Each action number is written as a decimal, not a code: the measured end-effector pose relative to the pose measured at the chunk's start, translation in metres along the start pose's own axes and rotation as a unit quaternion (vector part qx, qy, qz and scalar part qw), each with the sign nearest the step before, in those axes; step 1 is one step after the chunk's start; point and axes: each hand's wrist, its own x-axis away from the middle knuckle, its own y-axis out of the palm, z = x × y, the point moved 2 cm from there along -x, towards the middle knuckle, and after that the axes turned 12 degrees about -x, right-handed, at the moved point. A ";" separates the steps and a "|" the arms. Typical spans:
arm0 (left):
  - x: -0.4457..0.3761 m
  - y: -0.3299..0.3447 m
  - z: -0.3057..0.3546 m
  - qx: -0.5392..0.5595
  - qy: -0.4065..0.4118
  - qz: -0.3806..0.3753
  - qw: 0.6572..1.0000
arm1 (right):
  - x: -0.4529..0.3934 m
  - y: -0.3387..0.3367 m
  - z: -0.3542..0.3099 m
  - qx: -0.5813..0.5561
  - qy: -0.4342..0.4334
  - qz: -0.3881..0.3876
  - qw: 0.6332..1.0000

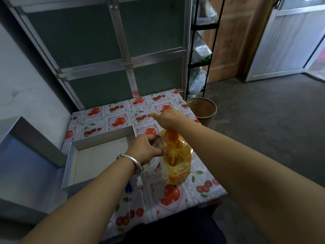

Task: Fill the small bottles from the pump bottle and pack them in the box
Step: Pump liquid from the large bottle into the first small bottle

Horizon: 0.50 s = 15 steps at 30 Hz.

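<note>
The big pump bottle (177, 161) of yellow oil, with an orange top, stands upright on the table beside the box. My right hand (169, 119) sits on its pump top, fingers curled down over it and thumb sticking out to the left. My left hand (144, 148) grips a small clear bottle (159, 144) held against the pump bottle's neck. The open grey box (73, 155) lies left of the bottle, and the part of its inside that I see holds nothing. Something of clear plastic (152, 164) lies under my left wrist; what it is I cannot tell.
A white spray cap with a long tube (140, 182) and a blue cap (128, 186) lie on the fruit-patterned tablecloth (112, 113) near the front. The box lid (26, 155) sits at the left. A brown bin (202, 110) stands past the table's far right corner.
</note>
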 end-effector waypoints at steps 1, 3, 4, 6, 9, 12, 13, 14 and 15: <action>0.000 0.000 0.000 0.002 -0.001 0.001 1.000 | -0.001 0.000 -0.001 -0.007 0.001 0.005 1.000; -0.002 0.000 0.000 0.002 -0.003 0.002 1.000 | 0.000 -0.001 -0.001 0.001 -0.014 0.022 1.000; -0.002 0.000 -0.001 0.000 -0.002 0.001 1.000 | 0.000 0.000 0.001 0.013 -0.022 0.028 0.999; -0.001 0.001 -0.001 -0.001 0.001 -0.002 1.000 | 0.000 0.000 0.006 0.040 -0.018 0.029 0.999; 0.000 0.001 -0.002 -0.004 0.001 -0.002 1.000 | -0.002 0.002 0.007 0.028 -0.009 0.032 0.999; -0.001 -0.001 -0.001 -0.002 0.002 0.002 1.000 | -0.005 0.003 0.000 0.015 -0.002 -0.003 1.000; -0.001 -0.001 0.000 -0.002 0.003 0.003 1.000 | -0.006 0.003 0.000 0.007 0.004 -0.007 1.000; -0.001 -0.001 0.000 -0.003 0.003 0.003 1.000 | -0.006 0.003 0.000 0.011 0.004 -0.005 1.000; -0.002 -0.001 -0.001 -0.005 0.005 0.004 1.000 | -0.006 0.002 0.002 0.014 0.003 0.003 1.000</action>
